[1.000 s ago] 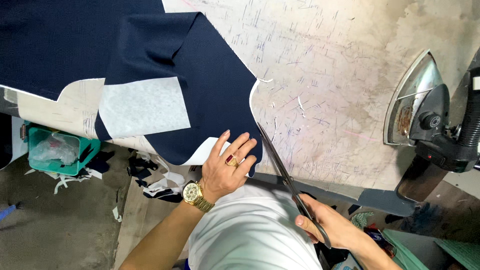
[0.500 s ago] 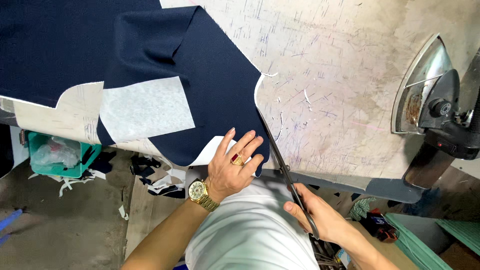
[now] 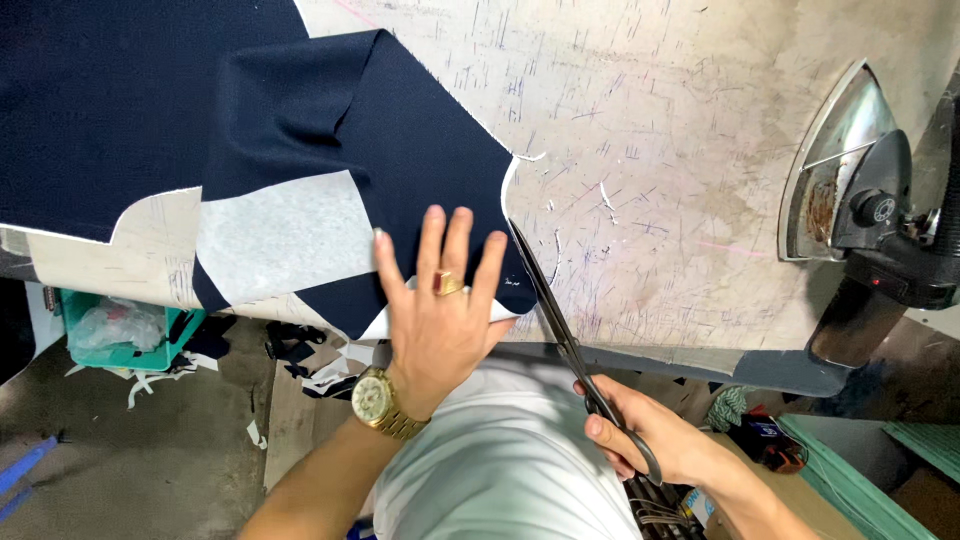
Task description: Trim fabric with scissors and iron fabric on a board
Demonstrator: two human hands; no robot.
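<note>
An iron [image 3: 860,210] stands on end at my scratched worktop's [image 3: 680,120] right edge. Down left on the floor [image 3: 150,460], a green basket [image 3: 120,335] sits among fabric scraps [image 3: 300,355].

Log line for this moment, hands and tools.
left hand: flat on navy fabric at table edge | right hand: holds scissors, blades along fabric's right edge | iron: far right, untouched

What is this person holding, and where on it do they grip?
The right hand holds black scissors by the handle loops, blades along the navy fabric edge. The left hand grips nothing; it lies flat on that fabric.
</note>
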